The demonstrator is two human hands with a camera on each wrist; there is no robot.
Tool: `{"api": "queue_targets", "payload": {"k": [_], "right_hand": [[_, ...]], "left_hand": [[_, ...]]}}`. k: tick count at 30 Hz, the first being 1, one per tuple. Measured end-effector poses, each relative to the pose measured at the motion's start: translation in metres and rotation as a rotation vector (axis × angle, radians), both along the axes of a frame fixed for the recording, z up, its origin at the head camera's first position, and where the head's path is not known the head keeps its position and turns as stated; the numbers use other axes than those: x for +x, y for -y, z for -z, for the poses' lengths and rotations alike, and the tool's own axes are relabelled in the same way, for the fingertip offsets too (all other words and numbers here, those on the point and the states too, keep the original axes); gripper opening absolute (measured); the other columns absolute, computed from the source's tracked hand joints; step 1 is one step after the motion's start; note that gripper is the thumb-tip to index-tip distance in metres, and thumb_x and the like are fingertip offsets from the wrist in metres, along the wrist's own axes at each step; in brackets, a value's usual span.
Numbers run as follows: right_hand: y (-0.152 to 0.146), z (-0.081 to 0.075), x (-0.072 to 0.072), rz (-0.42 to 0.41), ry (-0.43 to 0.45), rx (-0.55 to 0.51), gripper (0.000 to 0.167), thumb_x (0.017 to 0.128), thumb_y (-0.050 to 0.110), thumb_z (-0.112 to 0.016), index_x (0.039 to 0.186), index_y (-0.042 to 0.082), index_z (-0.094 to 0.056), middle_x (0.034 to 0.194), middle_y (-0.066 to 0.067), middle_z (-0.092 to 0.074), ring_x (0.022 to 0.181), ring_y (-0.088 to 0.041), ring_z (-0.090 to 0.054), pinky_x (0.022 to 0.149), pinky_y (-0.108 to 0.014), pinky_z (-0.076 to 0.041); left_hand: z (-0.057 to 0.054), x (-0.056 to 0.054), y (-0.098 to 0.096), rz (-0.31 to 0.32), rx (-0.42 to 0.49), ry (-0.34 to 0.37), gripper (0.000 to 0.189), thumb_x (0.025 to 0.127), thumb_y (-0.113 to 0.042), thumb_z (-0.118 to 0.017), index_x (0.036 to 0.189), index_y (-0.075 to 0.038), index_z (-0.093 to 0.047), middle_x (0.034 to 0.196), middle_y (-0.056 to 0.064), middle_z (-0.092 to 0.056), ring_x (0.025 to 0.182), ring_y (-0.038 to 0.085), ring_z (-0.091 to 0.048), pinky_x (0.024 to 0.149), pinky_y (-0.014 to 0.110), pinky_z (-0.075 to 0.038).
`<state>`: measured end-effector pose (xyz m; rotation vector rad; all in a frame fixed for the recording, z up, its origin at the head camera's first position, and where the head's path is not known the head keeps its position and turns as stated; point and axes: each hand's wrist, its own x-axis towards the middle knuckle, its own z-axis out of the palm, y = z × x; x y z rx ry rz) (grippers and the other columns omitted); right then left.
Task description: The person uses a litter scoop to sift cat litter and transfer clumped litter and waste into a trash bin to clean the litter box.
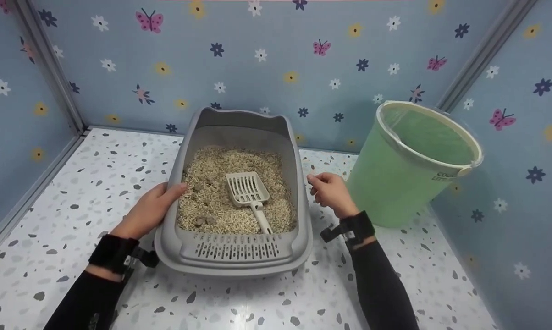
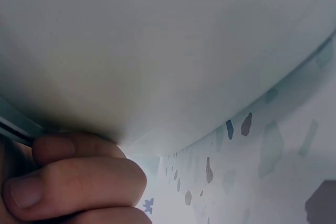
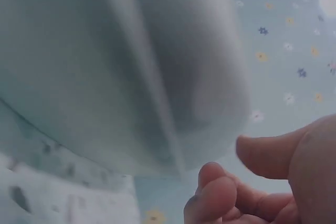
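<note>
A grey litter box (image 1: 239, 266) holds tan pellet litter (image 1: 239, 158) with a few darker clumps in it. On the litter lies a beige slotted scoop (image 1: 257, 206), its handle toward the box's front edge. My left hand (image 1: 150, 211) grips the box's left rim, thumb over the top. In the left wrist view, the curled fingers (image 2: 94, 182) sit under the rim, against the pale outer wall. Just off the right rim is my right hand (image 1: 328, 192), its fingers loosely curled and holding nothing. The right wrist view shows a gap between its thumb (image 3: 268, 156) and the box.
A green bin (image 1: 386, 183) with a cream rim and clear liner stands to the right, behind my right hand. Flower-patterned blue panels (image 1: 257, 82) enclose the back and both sides. The floor (image 1: 74, 192) is white with grey speckles.
</note>
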<state>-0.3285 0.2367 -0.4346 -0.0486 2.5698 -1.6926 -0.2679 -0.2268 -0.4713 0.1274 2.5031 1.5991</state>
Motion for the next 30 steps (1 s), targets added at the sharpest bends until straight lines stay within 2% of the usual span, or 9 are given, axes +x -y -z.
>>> {"api": "queue_targets", "payload": {"k": [2, 6, 9, 13, 15, 18, 23, 26, 30], "right_hand": [[0.003, 0.012, 0.0, 0.012, 0.034, -0.056, 0.032, 0.115, 0.031, -0.066, 0.108, 0.001, -0.073, 0.08, -0.006, -0.064, 0.06, -0.013, -0.058, 0.047, -0.023, -0.043], [0.009, 0.025, 0.001, 0.028, 0.077, -0.124, 0.032, 0.116, 0.03, -0.063, 0.119, -0.002, -0.071, 0.086, -0.006, -0.066, 0.065, -0.015, -0.064, 0.048, -0.023, -0.048], [0.012, 0.03, 0.0, 0.016, 0.121, -0.16, 0.035, 0.117, 0.027, -0.058, 0.124, -0.004, -0.071, 0.092, -0.009, -0.07, 0.072, -0.018, -0.071, 0.054, -0.027, -0.058], [0.014, 0.033, -0.003, -0.012, 0.162, -0.222, 0.04, 0.118, 0.025, -0.052, 0.124, -0.01, -0.071, 0.092, -0.011, -0.072, 0.079, -0.022, -0.075, 0.062, -0.034, -0.066], [0.014, 0.033, -0.003, -0.015, 0.173, -0.247, 0.04, 0.118, 0.024, -0.052, 0.12, -0.011, -0.071, 0.087, -0.01, -0.07, 0.077, -0.02, -0.073, 0.06, -0.033, -0.065], [0.015, 0.032, -0.002, -0.018, 0.187, -0.262, 0.039, 0.119, 0.024, -0.051, 0.111, -0.008, -0.071, 0.078, -0.005, -0.066, 0.069, -0.015, -0.066, 0.051, -0.026, -0.056], [0.016, 0.029, 0.006, -0.018, 0.194, -0.283, 0.038, 0.119, 0.022, -0.048, 0.089, 0.004, -0.065, 0.067, 0.001, -0.051, 0.053, -0.009, -0.045, 0.042, -0.02, -0.032], [0.015, 0.029, 0.016, -0.014, 0.188, -0.307, 0.04, 0.119, 0.021, -0.049, 0.083, 0.008, -0.06, 0.064, 0.003, -0.045, 0.051, -0.008, -0.039, 0.042, -0.02, -0.029], [0.012, 0.033, 0.032, -0.026, 0.206, -0.344, 0.04, 0.119, 0.023, -0.05, 0.081, 0.01, -0.058, 0.061, 0.003, -0.045, 0.051, -0.008, -0.04, 0.042, -0.021, -0.031]], "left_hand": [[0.0, 0.0, -0.001, 0.006, 0.007, 0.009, 0.095, 0.111, -0.073, -0.046, 0.167, 0.004, -0.038, 0.132, 0.025, -0.06, 0.111, 0.034, -0.067, 0.093, 0.039, -0.058], [-0.004, 0.002, -0.001, 0.03, -0.011, 0.044, 0.097, 0.112, -0.073, -0.043, 0.168, 0.005, -0.032, 0.138, 0.029, -0.057, 0.117, 0.036, -0.065, 0.095, 0.04, -0.057], [-0.014, 0.007, -0.001, 0.079, -0.05, 0.069, 0.102, 0.114, -0.071, -0.041, 0.173, 0.009, -0.015, 0.148, 0.036, -0.054, 0.121, 0.038, -0.067, 0.099, 0.044, -0.059], [-0.03, 0.019, -0.001, 0.187, -0.043, 0.098, 0.103, 0.116, -0.059, -0.051, 0.172, 0.01, 0.002, 0.148, 0.041, -0.052, 0.109, 0.036, -0.074, 0.092, 0.047, -0.064], [-0.034, 0.024, -0.002, 0.216, -0.041, 0.103, 0.1, 0.117, -0.052, -0.055, 0.172, 0.01, 0.0, 0.142, 0.038, -0.054, 0.1, 0.033, -0.075, 0.083, 0.045, -0.066], [-0.036, 0.029, -0.002, 0.219, -0.085, 0.086, 0.094, 0.117, -0.049, -0.054, 0.17, 0.012, -0.006, 0.137, 0.034, -0.055, 0.099, 0.029, -0.073, 0.079, 0.043, -0.065], [-0.033, 0.019, 0.001, 0.241, -0.125, 0.041, 0.088, 0.118, -0.048, -0.053, 0.168, 0.014, -0.014, 0.118, 0.024, -0.059, 0.096, 0.029, -0.072, 0.08, 0.042, -0.065], [-0.033, 0.009, 0.005, 0.27, -0.128, 0.037, 0.09, 0.118, -0.049, -0.053, 0.169, 0.013, -0.013, 0.12, 0.025, -0.062, 0.094, 0.029, -0.073, 0.079, 0.042, -0.066], [-0.031, -0.005, 0.012, 0.294, -0.117, 0.04, 0.087, 0.118, -0.046, -0.052, 0.172, 0.01, -0.013, 0.126, 0.027, -0.063, 0.094, 0.027, -0.071, 0.078, 0.038, -0.065]]}}
